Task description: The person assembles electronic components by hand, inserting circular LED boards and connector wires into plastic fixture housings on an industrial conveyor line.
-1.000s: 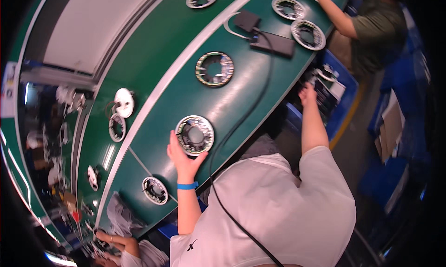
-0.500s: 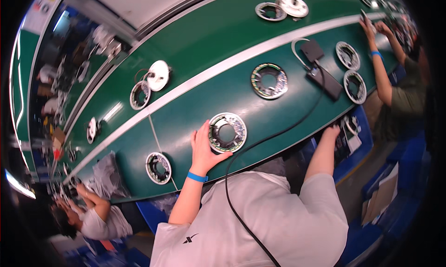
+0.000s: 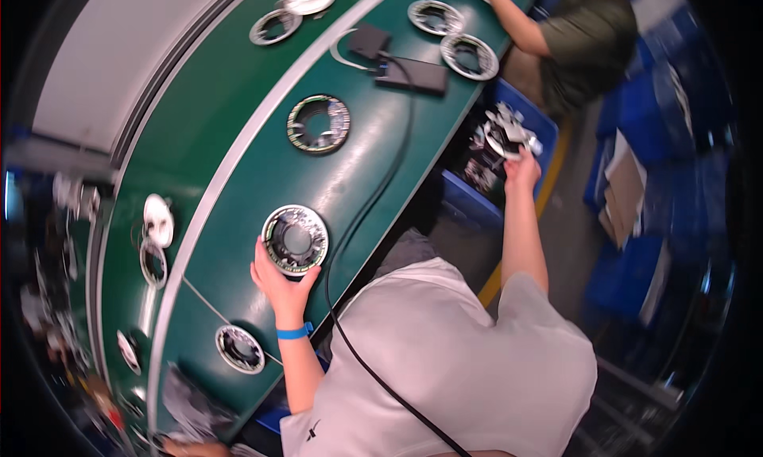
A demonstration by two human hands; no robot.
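My left hand [image 3: 280, 286], with a blue wristband, curves its thumb and fingers round the near left rim of a white ring-shaped housing [image 3: 318, 233]. Circuit boards and a round central hole show inside that housing, which lies on the green bench. Off to the right, my right hand [image 3: 522, 171] reaches into a blue bin [image 3: 544, 123] of white and dark parts. Its fingers close on the edge of a white ring part [image 3: 494, 144]; motion blurs the fingertips.
A black cable [image 3: 343, 318] crosses the bench edge to a dark box [image 3: 413, 75]. Similar rings lie around: one beyond [image 3: 296, 131], one nearer [image 3: 240, 349], a pair far right [image 3: 467, 69]. A co-worker [image 3: 584, 36] stands beyond the bin.
The view has turned right, so the bench has swung leftward. My right hand has moved from the bench edge into the blue bin. My left hand stays on the ring-shaped housing.
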